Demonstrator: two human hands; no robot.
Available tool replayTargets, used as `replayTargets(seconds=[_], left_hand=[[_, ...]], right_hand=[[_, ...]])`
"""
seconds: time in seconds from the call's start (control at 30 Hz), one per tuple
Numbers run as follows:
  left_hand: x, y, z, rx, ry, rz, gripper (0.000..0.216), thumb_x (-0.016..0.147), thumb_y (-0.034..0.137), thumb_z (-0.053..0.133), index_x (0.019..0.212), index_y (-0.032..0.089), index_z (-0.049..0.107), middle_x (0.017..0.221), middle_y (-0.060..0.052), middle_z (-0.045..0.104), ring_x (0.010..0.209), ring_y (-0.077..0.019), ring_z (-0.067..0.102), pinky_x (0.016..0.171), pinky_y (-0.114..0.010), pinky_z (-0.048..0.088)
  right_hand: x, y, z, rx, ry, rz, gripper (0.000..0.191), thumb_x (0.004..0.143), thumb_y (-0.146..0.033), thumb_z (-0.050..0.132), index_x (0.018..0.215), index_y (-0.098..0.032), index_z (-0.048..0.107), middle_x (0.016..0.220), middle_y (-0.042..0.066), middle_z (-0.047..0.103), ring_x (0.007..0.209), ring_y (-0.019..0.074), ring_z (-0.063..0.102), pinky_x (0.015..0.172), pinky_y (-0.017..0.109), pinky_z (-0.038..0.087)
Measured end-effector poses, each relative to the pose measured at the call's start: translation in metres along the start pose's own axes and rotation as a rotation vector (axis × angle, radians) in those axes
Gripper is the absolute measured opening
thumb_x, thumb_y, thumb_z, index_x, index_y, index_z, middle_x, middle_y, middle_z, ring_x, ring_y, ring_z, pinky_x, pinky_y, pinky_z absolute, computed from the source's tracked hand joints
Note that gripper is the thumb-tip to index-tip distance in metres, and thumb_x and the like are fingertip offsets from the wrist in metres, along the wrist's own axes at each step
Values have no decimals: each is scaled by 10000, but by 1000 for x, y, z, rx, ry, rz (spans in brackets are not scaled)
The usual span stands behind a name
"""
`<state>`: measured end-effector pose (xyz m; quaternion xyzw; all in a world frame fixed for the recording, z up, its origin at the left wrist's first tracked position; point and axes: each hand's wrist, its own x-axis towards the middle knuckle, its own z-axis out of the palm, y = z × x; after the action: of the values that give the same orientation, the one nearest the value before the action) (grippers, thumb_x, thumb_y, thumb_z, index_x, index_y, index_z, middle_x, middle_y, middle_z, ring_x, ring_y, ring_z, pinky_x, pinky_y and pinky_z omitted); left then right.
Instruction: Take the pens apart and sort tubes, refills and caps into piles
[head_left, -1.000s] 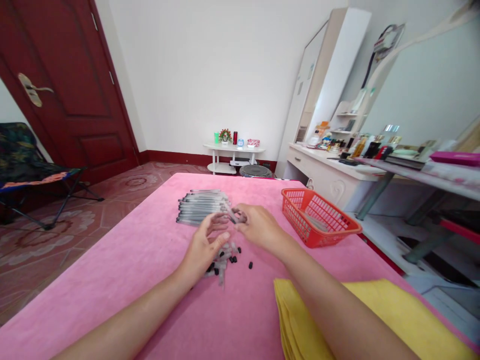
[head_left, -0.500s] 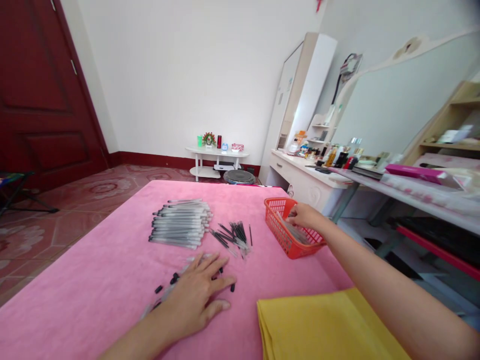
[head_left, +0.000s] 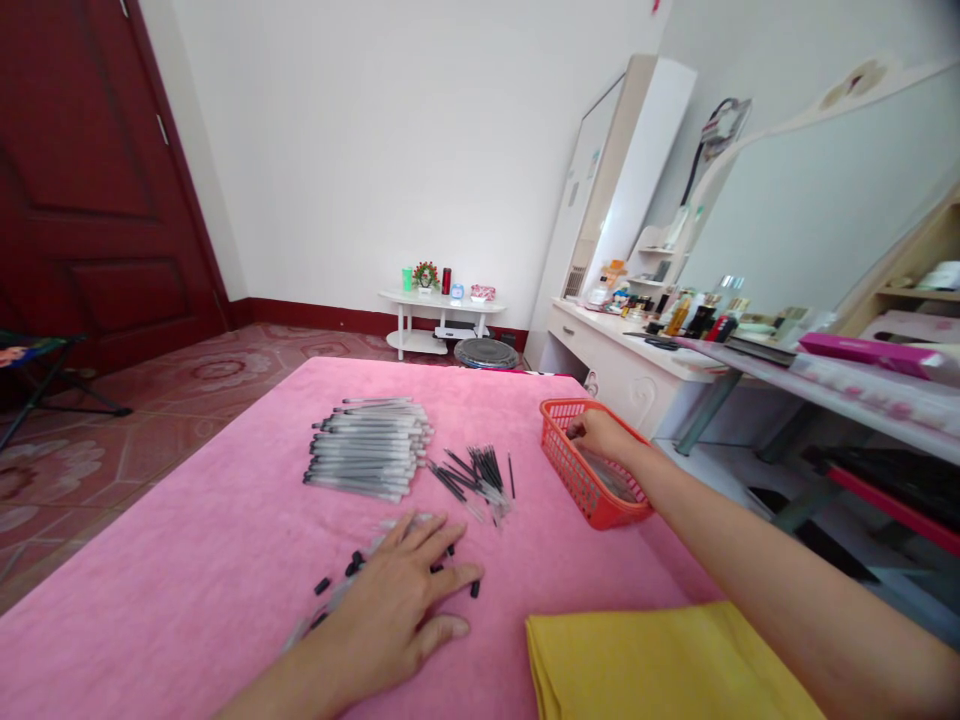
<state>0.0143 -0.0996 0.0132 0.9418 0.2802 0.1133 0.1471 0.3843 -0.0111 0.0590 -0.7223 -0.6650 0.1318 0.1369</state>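
My left hand (head_left: 409,595) lies flat with fingers spread on the pink cloth, over clear pen parts and black pen caps (head_left: 355,563) that it partly hides. My right hand (head_left: 600,435) reaches inside an orange plastic basket (head_left: 592,495); its fingertips are hidden, so I cannot see if they hold anything. Clear pieces (head_left: 611,478) lie in the basket below it. Beyond my left hand is a neat stack of pens (head_left: 367,447) with clear barrels. Between stack and basket sits a loose pile of black pen refills (head_left: 480,475).
The pink cloth (head_left: 187,560) covers the table. A folded yellow cloth (head_left: 645,660) lies at the near right edge. To the right stand a dressing table (head_left: 600,345) with bottles and a shelf desk. A small white side table (head_left: 442,300) stands by the far wall.
My right hand has moved toward the far left end of the basket, uncovering more of the pieces in it. The left hand stays flat in place. The view has shifted slightly.
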Motion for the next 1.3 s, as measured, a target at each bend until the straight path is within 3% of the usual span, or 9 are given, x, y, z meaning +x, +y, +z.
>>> replayTargets(seconds=[0.17, 0.27, 0.37, 0.47, 0.63, 0.87, 1.07, 1.17, 1.3], left_hand=[[0, 1, -1, 22, -17, 73, 417, 842, 470, 444, 1259, 475, 441, 1449, 4, 328, 1310, -319, 298, 1045, -581, 178], [-1, 2, 0, 22, 15, 84, 379, 839, 435, 471, 1216, 436, 512, 1406, 1, 398, 1295, -307, 320, 1053, -554, 189], [-3, 3, 1, 1, 66, 65, 333, 843, 420, 472, 1161, 400, 568, 1348, 3, 467, 1271, -277, 359, 1058, -521, 212], [-4, 2, 1, -15, 130, 67, 278, 856, 363, 466, 1091, 364, 613, 1264, 4, 540, 1209, -236, 434, 1050, -476, 258], [-8, -6, 1, -29, 226, 133, 225, 855, 285, 472, 966, 288, 667, 1117, -26, 619, 1077, -192, 534, 1031, -406, 316], [-25, -20, -6, -75, 279, 176, 258, 879, 275, 429, 943, 235, 676, 1037, -53, 642, 1010, -175, 570, 934, -313, 408], [-46, -30, -12, -138, 317, 196, 296, 901, 265, 383, 941, 199, 669, 1051, -92, 653, 1008, -178, 577, 937, -328, 399], [-59, -35, -17, -178, 291, 174, 268, 893, 273, 415, 962, 203, 665, 1076, -83, 651, 1024, -176, 571, 955, -338, 387], [-81, -39, -26, -154, 337, 82, 277, 861, 342, 480, 1063, 239, 639, 1218, -79, 575, 1164, -212, 481, 1007, -380, 343]], right_hand=[[-2, -6, -4, -8, 177, 63, 72, 632, -160, 601, 617, -125, 663, 635, 40, 645, 647, 158, 570, 575, 225, 383], [-5, -13, -16, 14, 291, 111, 137, 702, -201, 561, 660, -110, 654, 675, 83, 650, 673, 170, 579, 584, 238, 401], [-18, -34, -23, 444, 339, 88, 200, 765, -271, 536, 784, -111, 654, 772, 100, 667, 634, 150, 587, 565, 238, 435], [-43, -68, -20, 1095, 170, -21, 212, 714, -311, 640, 855, -155, 658, 852, 74, 673, 607, 123, 585, 571, 233, 465], [-83, -123, -2, 1392, -104, -129, 195, 703, -310, 689, 844, -178, 661, 822, 40, 673, 611, 93, 578, 571, 203, 463], [-99, -167, 61, 1189, -246, -123, 237, 647, -350, 713, 733, -137, 652, 645, 12, 633, 489, 74, 516, 463, 188, 396], [-100, -198, 123, 952, -219, -220, 156, 689, -290, 621, 699, -136, 645, 518, -18, 564, 409, 94, 464, 420, 220, 370], [-101, -208, 133, 825, -146, -331, 149, 718, -233, 570, 769, -150, 683, 639, 21, 638, 539, 136, 552, 532, 260, 448], [-107, -203, 133, 598, 122, -441, 198, 726, -170, 545, 863, -168, 688, 886, 71, 648, 858, 197, 590, 813, 342, 459]])
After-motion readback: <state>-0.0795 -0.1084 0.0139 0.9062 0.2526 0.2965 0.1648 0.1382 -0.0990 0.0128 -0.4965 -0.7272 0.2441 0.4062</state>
